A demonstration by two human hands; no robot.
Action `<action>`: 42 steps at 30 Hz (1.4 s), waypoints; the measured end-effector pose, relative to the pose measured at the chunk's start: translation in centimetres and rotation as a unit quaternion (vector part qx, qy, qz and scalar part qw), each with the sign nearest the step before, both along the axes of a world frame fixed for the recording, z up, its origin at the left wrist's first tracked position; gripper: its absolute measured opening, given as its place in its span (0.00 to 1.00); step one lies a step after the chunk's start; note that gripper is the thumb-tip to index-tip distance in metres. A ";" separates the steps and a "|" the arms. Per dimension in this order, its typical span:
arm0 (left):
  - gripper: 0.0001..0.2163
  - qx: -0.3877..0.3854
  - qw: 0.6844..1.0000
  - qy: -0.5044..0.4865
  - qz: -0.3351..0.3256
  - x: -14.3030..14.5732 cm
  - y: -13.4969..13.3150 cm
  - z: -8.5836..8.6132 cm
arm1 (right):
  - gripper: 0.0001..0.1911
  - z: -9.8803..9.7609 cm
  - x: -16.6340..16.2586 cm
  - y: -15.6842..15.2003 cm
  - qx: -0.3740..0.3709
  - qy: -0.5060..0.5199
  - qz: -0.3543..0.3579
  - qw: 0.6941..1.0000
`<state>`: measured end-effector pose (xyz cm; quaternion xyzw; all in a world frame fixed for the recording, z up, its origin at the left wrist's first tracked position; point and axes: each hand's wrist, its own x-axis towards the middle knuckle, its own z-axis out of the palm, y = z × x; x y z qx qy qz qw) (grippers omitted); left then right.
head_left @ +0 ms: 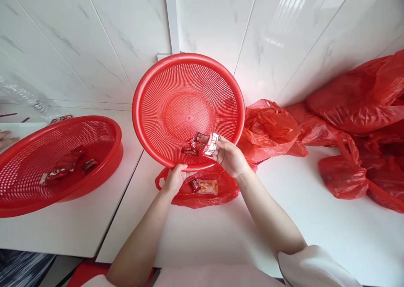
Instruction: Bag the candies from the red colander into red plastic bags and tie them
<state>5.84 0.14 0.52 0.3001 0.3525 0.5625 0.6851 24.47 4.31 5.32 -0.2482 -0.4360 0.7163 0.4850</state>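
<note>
A round red plastic colander stands tilted toward me, its near rim gripped by my left hand. Several small dark red wrapped snacks lie inside near its lower edge. My right hand is over the near right part of the colander, fingers closed on a red and white wrapped snack. Under the near rim lies an open red plastic bag. Inside the bag I see an orange and cream packet and a small red packet.
At the left, a second red colander holds several red packets. Filled red plastic bags crowd the right side, with another crumpled bag beside my colander. A tiled wall closes off the back. Part of another person's hand shows at far left.
</note>
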 end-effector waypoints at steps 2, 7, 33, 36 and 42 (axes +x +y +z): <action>0.17 0.000 1.000 0.003 0.006 0.0 0.0 0.0 | 0.20 0.6 -0.1 -0.2 0.003 0.002 0.004 1.000; 0.16 -0.013 1.000 0.002 -0.001 0.0 0.0 -0.2 | 0.40 2.3 -0.4 -1.2 0.084 -0.018 -0.052 0.995; 0.14 -0.030 0.999 0.027 -0.013 -0.1 0.4 -0.9 | 0.44 2.4 -0.5 -1.4 0.140 0.004 -0.109 0.984; 0.13 -0.022 0.999 0.023 -0.019 -0.1 0.5 -0.9 | 0.42 2.3 -0.5 -1.5 0.133 0.036 -0.089 0.986; 0.13 -0.018 0.999 0.026 -0.005 0.0 0.4 -0.8 | 0.38 1.7 0.1 -1.1 0.073 0.016 -0.094 0.993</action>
